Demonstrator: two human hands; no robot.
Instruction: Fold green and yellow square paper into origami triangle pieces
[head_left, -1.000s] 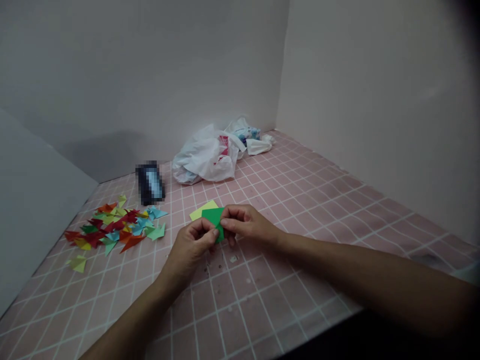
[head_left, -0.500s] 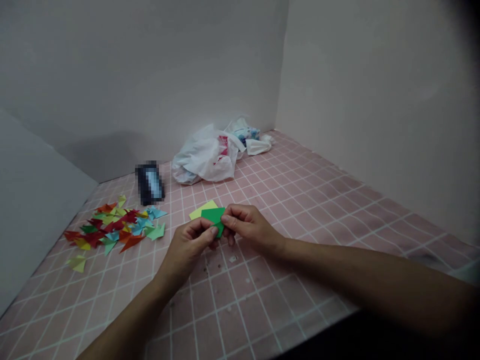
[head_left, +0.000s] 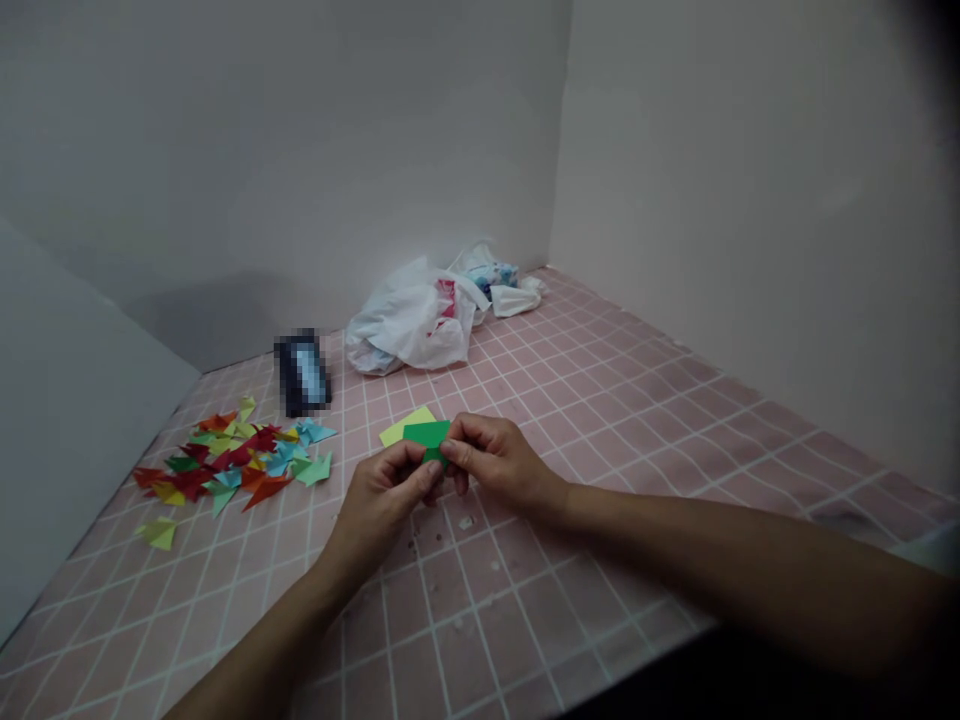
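Observation:
A green sheet of paper (head_left: 426, 434) is pinched between both hands above the table. My left hand (head_left: 390, 485) grips its lower left part with thumb and fingers. On the right edge, my right hand (head_left: 501, 460) is closed with thumb against forefinger. The fingers cover the paper's lower part, so its folds there are hard to make out. Just behind it lies a yellow sheet of paper (head_left: 397, 427), partly hidden by the green one.
Many-coloured folded paper pieces (head_left: 225, 460) lie heaped at the left. A pixelated dark object (head_left: 304, 372) stands behind them. A white plastic bag (head_left: 409, 320) and a blue-patterned package (head_left: 491, 275) rest by the back wall. Pink checked cloth (head_left: 637, 420) covers the table.
The hands have drawn slightly closer together, and less of the green paper's lower part shows between them. The whole view has shifted slightly; the other things stay in place.

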